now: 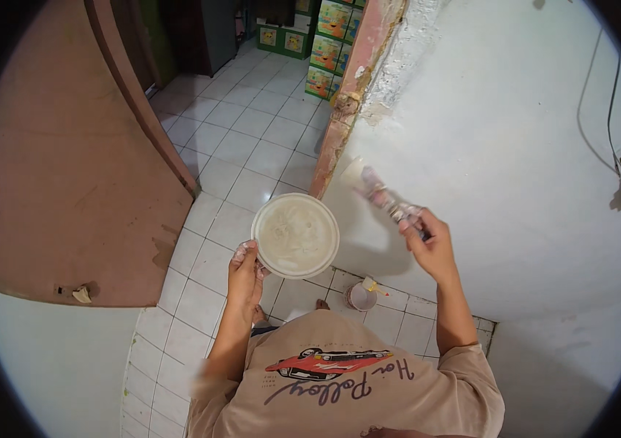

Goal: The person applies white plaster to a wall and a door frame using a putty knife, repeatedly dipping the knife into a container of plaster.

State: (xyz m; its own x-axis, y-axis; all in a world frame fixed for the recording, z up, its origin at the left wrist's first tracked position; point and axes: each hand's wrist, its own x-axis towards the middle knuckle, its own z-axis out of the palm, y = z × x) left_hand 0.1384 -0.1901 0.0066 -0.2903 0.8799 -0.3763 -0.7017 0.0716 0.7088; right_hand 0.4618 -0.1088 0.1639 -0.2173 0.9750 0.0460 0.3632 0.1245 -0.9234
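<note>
My left hand [247, 266] is closed on the near left rim of a round, whitish plastic lid [296, 235], its flat face turned up and smeared with pale residue. On the right, my right hand [429, 239] is closed round the handle of a putty knife [383, 198]. The knife is stained with white and blurred by motion. Its pale, wide end points up and left, in front of the white wall [486, 182]; whether it touches the wall I cannot tell. White smears mark the fingers of my left hand.
A small bucket [361, 296] with a yellow-handled brush [373, 285] stands on the tiled floor [252, 157] near the wall. Rough plaster [402, 62] borders the pink door frame [354, 95]. A brown panel [70, 168] is at left; printed boxes [327, 52] are stacked beyond. Cables [610, 109] hang at right.
</note>
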